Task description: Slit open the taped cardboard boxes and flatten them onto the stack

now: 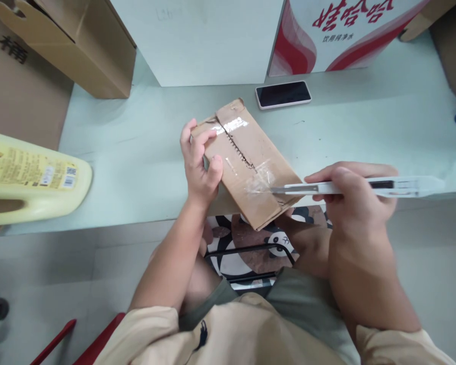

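Head view: our left grip [202, 170] holds the taped carton [237, 172] over the edge of the surface [137, 152]; our right grip [355, 197] wraps a cutter [403, 186], blade [283, 190] at the tape [265, 175]. A phone [283, 95] lies before a white box [209, 43] and red-patterned box [327, 50]; a yellow jug [57, 175] crowds our left.

Underside of carton [255, 152] hidden, yellow jug [41, 196] cut off at left.

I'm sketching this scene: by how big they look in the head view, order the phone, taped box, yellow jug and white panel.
1. White panel
2. Yellow jug and taped box: too alike to rank; the frame cuts off the jug
3. Phone
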Tool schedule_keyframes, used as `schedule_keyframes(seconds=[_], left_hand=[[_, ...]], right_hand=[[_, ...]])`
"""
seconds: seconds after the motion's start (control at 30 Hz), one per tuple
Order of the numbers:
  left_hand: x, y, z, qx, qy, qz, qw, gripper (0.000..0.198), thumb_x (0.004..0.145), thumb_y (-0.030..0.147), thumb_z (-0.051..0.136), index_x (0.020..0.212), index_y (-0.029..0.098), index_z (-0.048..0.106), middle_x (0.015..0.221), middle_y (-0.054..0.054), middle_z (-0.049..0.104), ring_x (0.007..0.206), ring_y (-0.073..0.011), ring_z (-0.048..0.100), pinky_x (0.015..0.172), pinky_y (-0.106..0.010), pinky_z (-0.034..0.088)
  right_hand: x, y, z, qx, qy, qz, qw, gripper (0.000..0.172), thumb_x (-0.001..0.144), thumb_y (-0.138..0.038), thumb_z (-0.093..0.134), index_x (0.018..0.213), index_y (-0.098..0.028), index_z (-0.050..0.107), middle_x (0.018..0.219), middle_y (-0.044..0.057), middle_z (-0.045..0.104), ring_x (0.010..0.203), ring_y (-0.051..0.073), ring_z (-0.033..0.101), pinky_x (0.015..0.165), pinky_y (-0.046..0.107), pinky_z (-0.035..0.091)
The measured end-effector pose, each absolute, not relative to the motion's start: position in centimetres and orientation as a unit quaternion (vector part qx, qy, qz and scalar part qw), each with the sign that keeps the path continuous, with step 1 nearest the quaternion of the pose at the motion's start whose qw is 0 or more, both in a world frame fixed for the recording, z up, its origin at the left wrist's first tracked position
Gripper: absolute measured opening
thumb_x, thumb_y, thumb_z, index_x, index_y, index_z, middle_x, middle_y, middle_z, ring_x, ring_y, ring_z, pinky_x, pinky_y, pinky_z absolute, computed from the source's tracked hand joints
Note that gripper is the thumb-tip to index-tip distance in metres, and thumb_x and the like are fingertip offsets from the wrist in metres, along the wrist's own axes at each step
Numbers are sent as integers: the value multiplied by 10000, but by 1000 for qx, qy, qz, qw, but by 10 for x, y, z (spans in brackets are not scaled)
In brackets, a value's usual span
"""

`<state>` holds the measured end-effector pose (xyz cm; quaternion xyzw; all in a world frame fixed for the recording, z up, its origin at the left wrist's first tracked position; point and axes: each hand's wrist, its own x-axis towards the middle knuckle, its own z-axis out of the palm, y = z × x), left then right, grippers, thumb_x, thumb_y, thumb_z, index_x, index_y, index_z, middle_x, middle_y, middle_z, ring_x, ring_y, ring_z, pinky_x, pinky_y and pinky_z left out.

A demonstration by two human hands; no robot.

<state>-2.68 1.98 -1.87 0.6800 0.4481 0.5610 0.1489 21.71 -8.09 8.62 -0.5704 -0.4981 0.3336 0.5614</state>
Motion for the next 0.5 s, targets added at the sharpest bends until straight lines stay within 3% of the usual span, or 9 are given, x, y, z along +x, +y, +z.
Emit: schedule_keyframes(seconds=[0.07, 0.17, 0.27, 0.37, 0.43, 0.5], left_hand=[[-27, 20, -19, 681, 450, 559, 146, 681, 851, 854, 445, 1208, 307, 639, 1488, -129, 498, 1489, -381, 430, 1241, -588, 388], [-27, 17, -18, 680, 459, 551, 151, 691, 853, 856, 434, 1214, 304, 637, 1528, -127, 491, 1513, -382, 408, 1247, -589, 382], [-27, 14, -18, 674, 462, 554, 157, 667, 879, 828, 428, 1247, 307, 623, 1654, -102, 388, 1511, -369, 418, 1273, -571, 351], [-30, 13, -18, 665, 459, 567, 161, 646, 895, 797, 458, 1322, 331, 588, 1718, -65, 293, 1542, -361, 386, 1304, -580, 293], [-34, 18, -20, 668, 455, 564, 171, 649, 886, 799, 485, 1342, 348, 582, 1706, -51, 313, 1585, -361, 321, 1316, -587, 270], [-38, 26, -22, 674, 451, 554, 187, 639, 879, 808, 497, 1324, 361, 602, 1689, -43, 342, 1599, -357, 296, 1318, -578, 277]], right_hand=[[221, -82, 82, -570, -496, 277, 593, 226, 821, -226, 651, 660, -246, 807, 485, -8, 628, 350, 104, 485, 342, 244, 341], [226, -80, 73, -531, -566, 153, 612, 253, 863, -313, 649, 670, -260, 803, 502, 7, 630, 379, 129, 523, 368, 281, 356], [227, -73, 63, -487, -574, 49, 656, 390, 973, -508, 563, 749, -295, 800, 515, 8, 616, 419, 156, 591, 380, 294, 365], [227, -63, 56, -501, -511, 54, 696, 537, 966, -728, 474, 922, -291, 783, 596, 3, 642, 477, 172, 660, 378, 283, 384], [228, -56, 51, -544, -515, 122, 651, 550, 952, -739, 499, 973, -248, 748, 686, 20, 693, 539, 176, 697, 427, 280, 441], [232, -51, 45, -610, -557, 185, 533, 399, 962, -598, 588, 1018, -222, 708, 810, 47, 750, 651, 189, 735, 561, 303, 529]])
